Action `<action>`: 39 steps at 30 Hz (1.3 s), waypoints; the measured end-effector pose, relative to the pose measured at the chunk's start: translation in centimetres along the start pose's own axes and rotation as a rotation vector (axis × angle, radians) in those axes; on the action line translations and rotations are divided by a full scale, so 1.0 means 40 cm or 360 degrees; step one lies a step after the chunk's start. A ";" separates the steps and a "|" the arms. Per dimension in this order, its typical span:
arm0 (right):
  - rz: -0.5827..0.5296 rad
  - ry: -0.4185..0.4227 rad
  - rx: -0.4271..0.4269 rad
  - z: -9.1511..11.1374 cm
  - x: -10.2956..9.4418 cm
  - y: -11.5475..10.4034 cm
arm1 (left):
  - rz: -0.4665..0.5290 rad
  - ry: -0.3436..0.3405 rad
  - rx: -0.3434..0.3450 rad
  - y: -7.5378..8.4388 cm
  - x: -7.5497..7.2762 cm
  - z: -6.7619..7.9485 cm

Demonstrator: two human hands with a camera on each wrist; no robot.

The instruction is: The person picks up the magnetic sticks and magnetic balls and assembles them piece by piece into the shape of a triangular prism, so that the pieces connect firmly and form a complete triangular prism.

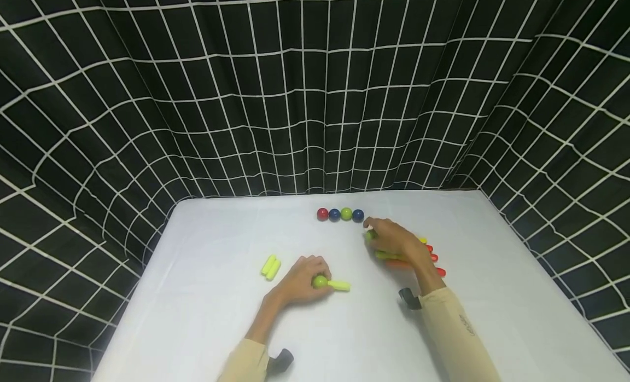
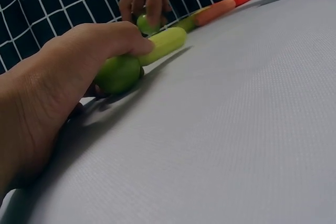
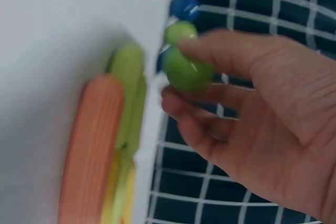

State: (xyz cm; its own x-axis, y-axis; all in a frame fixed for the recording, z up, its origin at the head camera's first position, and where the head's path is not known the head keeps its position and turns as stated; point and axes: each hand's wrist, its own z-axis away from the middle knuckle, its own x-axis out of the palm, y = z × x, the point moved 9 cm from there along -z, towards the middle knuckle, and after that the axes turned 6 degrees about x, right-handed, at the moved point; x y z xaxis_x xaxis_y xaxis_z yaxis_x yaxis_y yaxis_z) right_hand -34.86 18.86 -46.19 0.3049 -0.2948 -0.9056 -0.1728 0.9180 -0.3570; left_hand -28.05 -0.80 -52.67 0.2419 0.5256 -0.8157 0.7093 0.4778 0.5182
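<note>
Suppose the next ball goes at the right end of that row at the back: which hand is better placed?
Probably the right hand: it holds a green ball close to the blue ball at that end. The left hand, curled around another green ball, is farther away.

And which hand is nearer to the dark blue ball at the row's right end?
The right hand, just to the right of the dark blue ball. The left hand is farther, lower left in the head view.

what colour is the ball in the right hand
Green; the ball shows best in the right wrist view.
</note>
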 end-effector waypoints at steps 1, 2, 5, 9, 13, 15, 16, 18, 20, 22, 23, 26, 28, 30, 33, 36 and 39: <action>-0.0029 -0.0069 -0.0038 0.017 0.013 -0.019 | 0.0006 0.0013 -0.0007 0.000 -0.003 0.002; -0.0048 -0.0142 -0.0079 0.035 0.027 -0.039 | 0.0017 0.0026 -0.0011 0.000 -0.005 0.004; -0.0056 -0.0340 -0.0173 0.082 0.069 -0.094 | 0.0043 0.0067 -0.0017 -0.001 -0.014 0.005; -0.0073 -0.0512 -0.0210 0.118 0.122 -0.138 | 0.0072 0.0103 -0.0025 -0.004 -0.019 0.004; -0.0065 -0.0540 -0.0179 0.132 0.142 -0.151 | 0.0094 0.0126 -0.0012 -0.006 -0.018 0.004; -0.0053 -0.0542 -0.0140 0.137 0.143 -0.146 | 0.0098 0.0123 -0.0002 -0.005 -0.017 0.004; -0.0054 -0.0556 -0.0127 0.141 0.142 -0.143 | 0.0097 0.0124 0.0004 -0.005 -0.017 0.004; -0.0069 -0.0569 -0.0131 0.147 0.133 -0.134 | 0.0098 0.0112 0.0002 -0.003 -0.017 0.005; -0.0111 -0.0528 -0.0158 0.151 0.109 -0.120 | 0.0087 0.0091 -0.0003 -0.002 -0.017 0.005; -0.0159 -0.0422 -0.0202 0.154 0.071 -0.102 | 0.0067 0.0069 0.0005 -0.003 -0.013 0.004; -0.0178 -0.0343 -0.0219 0.154 0.048 -0.090 | 0.0055 0.0054 0.0004 -0.003 -0.011 0.004; -0.0193 -0.0106 -0.0175 0.155 -0.015 -0.042 | 0.0030 0.0026 0.0014 -0.002 -0.009 0.005; -0.0171 -0.0011 -0.0109 0.154 -0.039 -0.010 | 0.0029 0.0023 0.0019 -0.001 -0.012 0.007; -0.0149 0.0024 -0.0033 0.151 -0.046 0.018 | 0.0038 0.0025 0.0025 0.002 -0.017 0.010; -0.0097 0.0042 -0.0032 0.142 -0.038 0.032 | 0.0037 0.0026 0.0028 0.003 -0.020 0.013; -0.0022 0.0063 -0.0046 0.127 -0.015 0.029 | 0.0040 0.0023 0.0018 0.000 -0.019 0.014; 0.0094 0.0080 -0.0001 0.111 0.012 0.028 | 0.0056 0.0020 0.0019 0.000 -0.014 0.011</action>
State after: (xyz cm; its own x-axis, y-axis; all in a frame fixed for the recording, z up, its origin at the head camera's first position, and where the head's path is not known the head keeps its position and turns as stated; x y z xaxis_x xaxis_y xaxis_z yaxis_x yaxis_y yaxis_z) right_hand -30.74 20.94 -46.01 0.2465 -0.2528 -0.9356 -0.1896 0.9341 -0.3024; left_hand -27.89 -1.43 -52.32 0.2583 0.5506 -0.7938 0.7084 0.4508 0.5431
